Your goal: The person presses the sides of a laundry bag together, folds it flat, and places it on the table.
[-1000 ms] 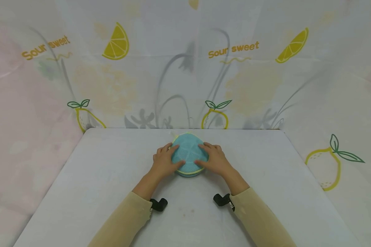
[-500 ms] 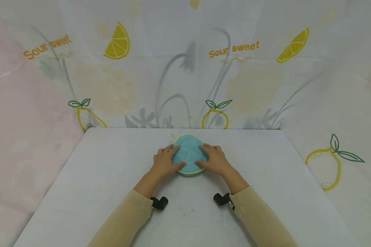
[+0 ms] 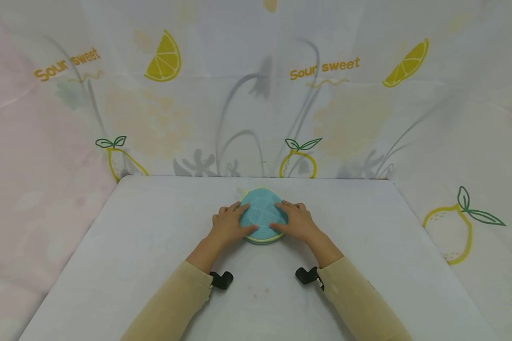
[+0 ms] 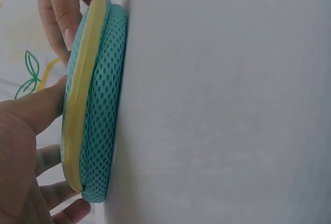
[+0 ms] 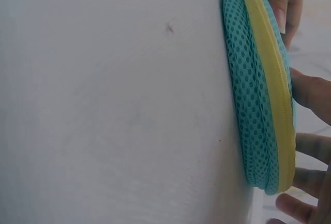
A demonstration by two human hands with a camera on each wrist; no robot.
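A flattish, rounded mesh laundry bag [image 3: 263, 215] in turquoise lies on the white table, a little beyond its middle. Yellow zip trim [image 4: 83, 94] runs along its side in the left wrist view. My left hand [image 3: 229, 224] holds the bag's left side, its thumb on the upper face and fingers spread round the edge. On the opposite side my right hand [image 3: 299, 222] holds it the same way, fingers [image 5: 310, 149] bent at the rim. The bag's underside and whatever may be inside are hidden. Both wrist views show it resting on the table.
The white table [image 3: 153, 213] reaches back to a hanging cloth [image 3: 222, 113] printed with lemons and lettering. Similar cloth hangs at both sides. Black camera mounts [image 3: 223, 280] sit at the wrists, below beige sleeves [image 3: 170, 303].
Both hands and the bag's far edge have come very slightly nearer to me. The grip looks the same throughout.
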